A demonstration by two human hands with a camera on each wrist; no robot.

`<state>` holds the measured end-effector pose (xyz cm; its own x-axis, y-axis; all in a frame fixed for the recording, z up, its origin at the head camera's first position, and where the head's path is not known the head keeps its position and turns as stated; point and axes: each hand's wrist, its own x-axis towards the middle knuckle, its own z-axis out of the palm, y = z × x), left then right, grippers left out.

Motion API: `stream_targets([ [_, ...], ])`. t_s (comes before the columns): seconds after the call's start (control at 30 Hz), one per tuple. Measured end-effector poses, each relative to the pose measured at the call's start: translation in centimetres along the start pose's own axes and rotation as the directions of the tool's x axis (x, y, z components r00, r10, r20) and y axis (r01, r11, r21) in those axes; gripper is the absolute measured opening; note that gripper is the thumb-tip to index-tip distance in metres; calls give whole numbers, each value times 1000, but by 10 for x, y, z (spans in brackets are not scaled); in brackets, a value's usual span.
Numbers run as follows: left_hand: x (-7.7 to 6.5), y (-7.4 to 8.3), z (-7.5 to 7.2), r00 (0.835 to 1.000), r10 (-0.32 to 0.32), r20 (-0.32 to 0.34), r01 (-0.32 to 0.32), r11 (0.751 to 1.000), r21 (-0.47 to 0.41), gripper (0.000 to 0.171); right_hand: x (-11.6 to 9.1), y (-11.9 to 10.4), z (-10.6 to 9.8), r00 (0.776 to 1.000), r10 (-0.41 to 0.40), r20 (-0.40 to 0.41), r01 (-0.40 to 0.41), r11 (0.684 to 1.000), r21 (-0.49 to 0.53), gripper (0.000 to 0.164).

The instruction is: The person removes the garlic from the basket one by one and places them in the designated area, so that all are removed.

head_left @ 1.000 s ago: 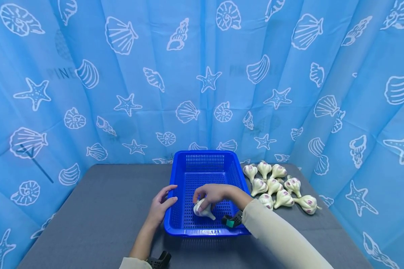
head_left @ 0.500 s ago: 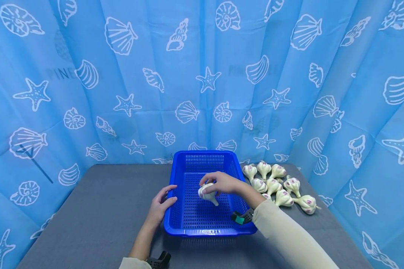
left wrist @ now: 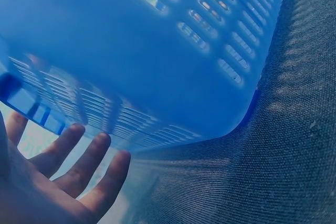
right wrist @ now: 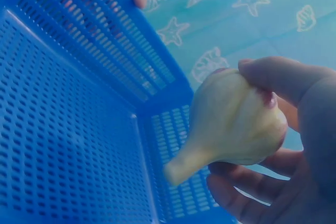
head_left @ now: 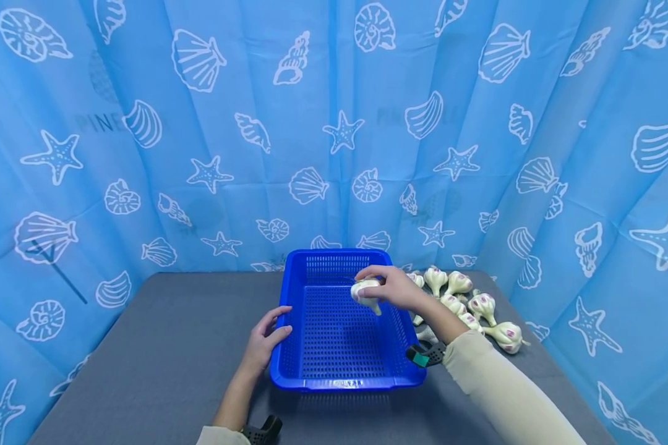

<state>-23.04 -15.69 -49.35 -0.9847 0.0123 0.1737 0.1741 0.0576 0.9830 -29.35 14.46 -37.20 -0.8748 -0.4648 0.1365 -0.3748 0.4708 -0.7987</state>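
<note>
A garlic bulb (right wrist: pixel 236 119), pale with purple patches, is in my right hand (head_left: pixel 392 287), pinched between thumb and fingers. Its stem points down, and the hand holds it above the right part of a blue perforated basket (head_left: pixel 297 364). In the right wrist view nothing lies on the visible part of the basket floor. My left hand (head_left: pixel 264 343) is at the basket's left rim with loosely spread fingers. In the left wrist view its fingers (left wrist: pixel 86 163) extend along the outside of the basket wall, their tips at or near it.
Several garlic bulbs (head_left: pixel 482 307) lie grouped on the grey tabletop (head_left: pixel 200 334) right of the basket, some partly hidden by my right arm. A blue curtain (head_left: pixel 339 154) with white shell and starfish prints hangs behind and at both sides.
My right hand has lifted the garlic bulb from low in the basket's front part and carried it up, away and to the right. The left hand and basket have stayed in place.
</note>
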Motion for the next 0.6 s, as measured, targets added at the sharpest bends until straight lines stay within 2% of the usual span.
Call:
stream_targets([
  [0.23, 0, -1, 0, 1000, 16, 3, -16, 1000, 2, 42, -11, 6, -24, 993, -24, -116, 20, 999, -37, 33],
  [0.37, 0, 0, 0, 1000, 19, 7, -19, 1000, -20, 43, -23, 8, -36, 985, -9, -171, -3, 998, -70, 37],
  [0.6, 1, 1, 0, 1000, -14, 10, 15, 999, -34, 44, -49, 20, -51, 968, 2, -252, -48, 983, -178, 37],
])
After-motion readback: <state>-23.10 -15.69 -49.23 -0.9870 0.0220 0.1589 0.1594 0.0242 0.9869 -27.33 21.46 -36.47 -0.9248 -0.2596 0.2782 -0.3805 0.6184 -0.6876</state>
